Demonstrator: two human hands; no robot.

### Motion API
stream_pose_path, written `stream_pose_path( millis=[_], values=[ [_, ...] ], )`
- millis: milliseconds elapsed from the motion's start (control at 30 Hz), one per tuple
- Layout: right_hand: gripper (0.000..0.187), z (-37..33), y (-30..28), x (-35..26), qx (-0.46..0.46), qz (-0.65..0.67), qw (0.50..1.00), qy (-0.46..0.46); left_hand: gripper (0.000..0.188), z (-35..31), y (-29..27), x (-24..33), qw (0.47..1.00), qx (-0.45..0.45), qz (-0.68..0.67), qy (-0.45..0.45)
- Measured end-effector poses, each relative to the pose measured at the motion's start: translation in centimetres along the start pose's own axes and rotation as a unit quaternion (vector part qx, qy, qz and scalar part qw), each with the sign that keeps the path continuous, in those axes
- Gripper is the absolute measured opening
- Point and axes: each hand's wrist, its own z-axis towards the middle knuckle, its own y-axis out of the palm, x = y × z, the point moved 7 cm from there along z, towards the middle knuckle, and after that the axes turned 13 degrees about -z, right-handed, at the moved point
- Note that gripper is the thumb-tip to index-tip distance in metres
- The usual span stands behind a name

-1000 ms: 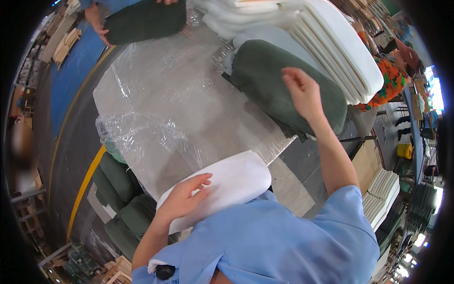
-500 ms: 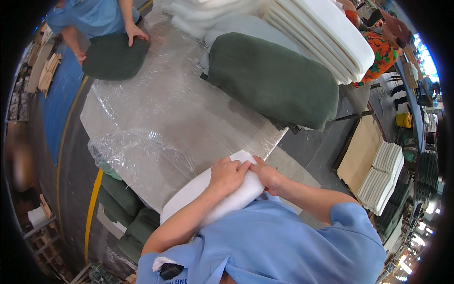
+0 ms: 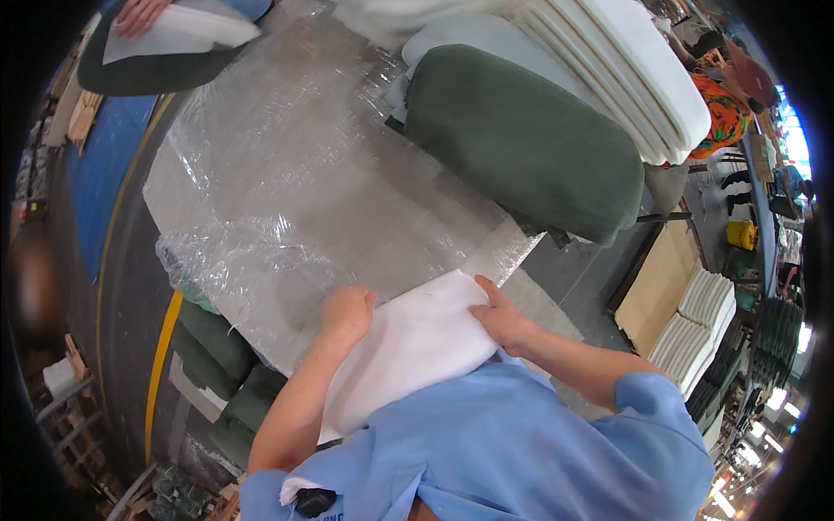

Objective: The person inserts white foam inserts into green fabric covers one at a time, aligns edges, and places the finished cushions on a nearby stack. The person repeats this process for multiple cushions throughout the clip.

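A white cushion pad (image 3: 417, 343) lies at the table's near edge, against my body, with a smooth, slightly creased top. My right hand (image 3: 504, 319) grips its far right corner, the thumb on top and the other fingers partly hidden. At the pad's far left edge my left hand (image 3: 348, 314) is closed, knuckles up and thumb alongside; its fingertips are hidden. Clear plastic film covers the grey table (image 3: 295, 174) beyond my hands. A dark green cushion (image 3: 521, 143) rests at the table's far right side.
Stacked white foam pads (image 3: 621, 74) stand behind the green cushion. At far left a co-worker's hand (image 3: 142, 13) rests on a white sheet (image 3: 182, 30) over a dark green piece (image 3: 130, 74). More green cushions (image 3: 213, 352) lie below the table's left edge. White pads (image 3: 704, 321) are stacked at right.
My left hand has moved left from the pad's right end to its far left edge. The pad's top now lies flatter and wider. The co-worker's green piece moved up-left, with a white sheet on it.
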Motion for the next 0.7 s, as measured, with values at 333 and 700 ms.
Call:
stream_pose_path(
  millis=[333,700],
  values=[
    [0.076,-0.3,0.0,-0.3,-0.018,0.049,0.998,0.021,0.024,-2.5,1.5,13.6,0.943,-0.160,-0.224,0.187],
    [0.077,-0.2,0.3,0.4,0.000,0.073,0.997,0.003,0.025,-0.8,-1.9,1.1,0.996,-0.077,0.017,-0.032]
  ],
)
